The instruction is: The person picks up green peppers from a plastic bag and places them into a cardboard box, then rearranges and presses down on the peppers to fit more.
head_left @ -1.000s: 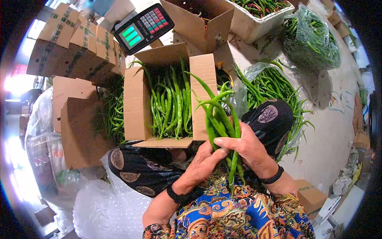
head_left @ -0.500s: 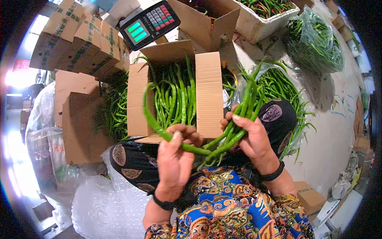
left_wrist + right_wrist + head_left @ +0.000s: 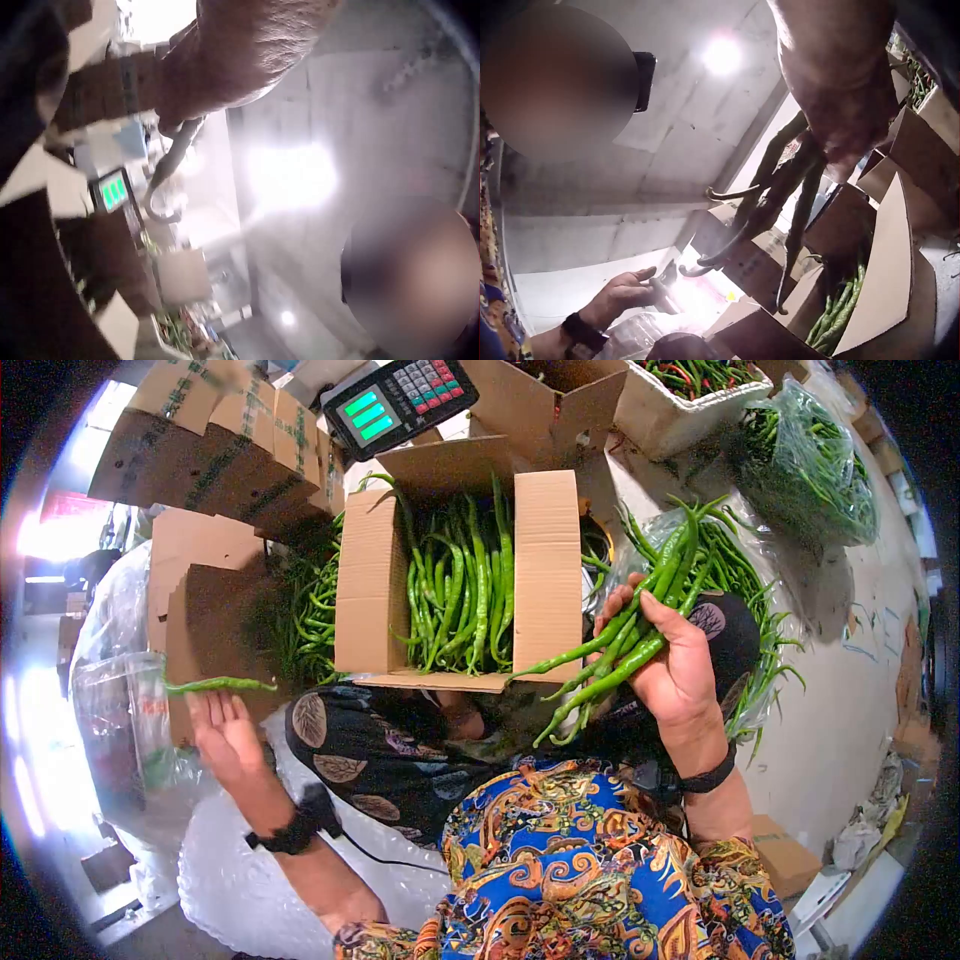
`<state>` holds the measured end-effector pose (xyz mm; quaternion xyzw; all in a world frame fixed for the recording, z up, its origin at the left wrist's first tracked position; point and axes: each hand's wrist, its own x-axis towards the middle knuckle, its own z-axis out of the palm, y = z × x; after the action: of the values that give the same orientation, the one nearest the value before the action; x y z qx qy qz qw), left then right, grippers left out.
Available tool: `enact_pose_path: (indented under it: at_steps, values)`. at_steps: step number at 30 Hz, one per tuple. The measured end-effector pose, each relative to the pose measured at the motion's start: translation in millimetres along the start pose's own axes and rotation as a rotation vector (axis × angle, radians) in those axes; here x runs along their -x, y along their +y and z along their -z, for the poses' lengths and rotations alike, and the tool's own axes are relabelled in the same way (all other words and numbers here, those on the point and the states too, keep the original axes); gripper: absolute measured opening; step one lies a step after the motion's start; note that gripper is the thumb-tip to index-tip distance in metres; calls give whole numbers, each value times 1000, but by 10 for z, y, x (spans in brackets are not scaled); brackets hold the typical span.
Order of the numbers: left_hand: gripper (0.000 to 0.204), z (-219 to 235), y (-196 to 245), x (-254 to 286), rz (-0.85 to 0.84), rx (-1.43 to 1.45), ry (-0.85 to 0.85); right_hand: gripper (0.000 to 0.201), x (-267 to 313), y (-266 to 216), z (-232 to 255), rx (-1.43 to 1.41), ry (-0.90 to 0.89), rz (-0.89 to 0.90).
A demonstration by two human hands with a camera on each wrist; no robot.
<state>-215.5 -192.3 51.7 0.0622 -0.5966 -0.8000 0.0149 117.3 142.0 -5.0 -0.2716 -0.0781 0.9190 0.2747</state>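
My right hand (image 3: 675, 665) grips a bunch of long green chili peppers (image 3: 640, 630) over my right knee, their ends fanning out both ways. In the right wrist view the bunch (image 3: 772, 199) hangs below that hand. Far to the left, my left hand (image 3: 228, 735) is stretched out with its fingers straight. One single green chili pepper (image 3: 222, 685) lies crosswise right at those fingertips, beside a brown cardboard sheet. A cardboard box (image 3: 360, 595) in front of me stands with its flaps spread, holding green chili peppers (image 3: 465, 585) laid lengthwise.
A plastic bag of chili peppers (image 3: 735, 575) lies by my right knee, another bag (image 3: 815, 470) farther back. Behind the box stand a scale display (image 3: 400, 405) and a white foam box (image 3: 690, 410). Stacked cartons (image 3: 220, 450) fill the back left; bubble wrap (image 3: 260, 880) lies at my left.
Both hands were together on the bunch; the left drew one chili pepper away and swung far left, its fingers now straightened. The right hand moved slightly right and up with the bunch.
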Motion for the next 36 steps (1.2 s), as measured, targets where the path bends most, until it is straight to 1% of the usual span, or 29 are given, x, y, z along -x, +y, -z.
enact_pose_path:
  at_steps: [1, 3, 4, 5, 6, 7, 8, 9, 11, 12, 13, 15, 16, 17, 19, 20, 21, 23, 24, 25, 27, 28, 30, 31, 33, 36]
  values:
    - [48, -120, -36, 146, 4, -4, -10, 23, 3, 21, -9, -6, 6, 7]
    - [48, -551, -199, 975, -157, -356, -358, 23, 11, 31, -24, 64, 28, 25]
    - [49, -818, -255, 1383, -232, -412, -597, 25, 7, 60, -31, 91, 29, 38]
    - [59, -989, -273, 1678, -192, -596, -785, 25, 6, 95, -45, 98, 24, 33]
    - [70, -1117, -314, 1902, -148, -780, -973, 26, 13, 130, -63, 168, 17, 38]
    - [73, -1230, -437, 2044, -321, -885, -1204, 27, 32, 160, -89, 239, 10, 50]
    - [77, -1277, -635, 2198, -328, -871, -1274, 30, 130, 202, -232, 291, 43, 45]
    - [82, -1299, -848, 2319, -335, -859, -1345, 42, 137, 223, -157, 286, -100, -26]
    - [82, -1280, -1039, 2450, -272, -749, -1316, 51, 209, 318, -226, 474, -22, 92]
    - [74, -1302, -1069, 2466, -310, -635, -1300, 57, 245, 314, -224, 471, -39, 68]
    - [74, -1294, -1052, 2478, -311, -628, -1307, 57, 286, 304, -229, 472, -35, 77]
    - [66, -1280, -945, 2457, 349, -481, -1358, 59, 371, 260, -285, 526, -103, 83]
    - [61, -1227, -981, 2430, 314, -386, -1397, 54, 435, 179, -372, 504, -100, -17]
    - [61, -1213, -932, 2387, 311, -381, -1401, 54, 441, 132, -354, 507, -100, -11]
    - [60, -1234, -802, 2328, 1066, -99, -1358, 49, 429, 50, -303, 534, -129, -143]
    - [62, -1216, -821, 2356, 1129, -14, -1332, 46, 410, 74, -232, 509, -147, -121]
    - [62, -1200, -847, 2372, 1130, -12, -1338, 46, 410, 66, -234, 511, -143, -116]
    - [60, -1161, -898, 2382, 1172, 89, -1320, 47, 402, 77, -252, 477, -190, -161]
    - [60, -1140, -914, 2374, 1225, 123, -1299, 45, 388, 104, -248, 496, -210, -111]
    - [60, -1135, -926, 2377, 1224, 123, -1299, 45, 386, 119, -259, 496, -210, -110]
    - [57, -1129, -953, 2393, 1237, 178, -1215, 47, 387, 140, -271, 449, -160, -67]
    - [57, -1127, -982, 2406, 1237, 178, -1213, 47, 373, 140, -261, 449, -161, -69]
    - [55, -1121, -1046, 2433, 1152, 254, -1099, 49, 329, 139, -216, 413, -184, -74]
    - [55, -1118, -1057, 2429, 1154, 253, -1093, 49, 325, 136, -193, 411, -182, -79]
    - [53, -1131, -1078, 2419, 1169, 286, -1086, 52, 320, 124, -165, 369, -232, -91]
    - [51, -1139, -1092, 2405, 1140, 278, -1077, 52, 296, 125, -188, 304, -246, -90]
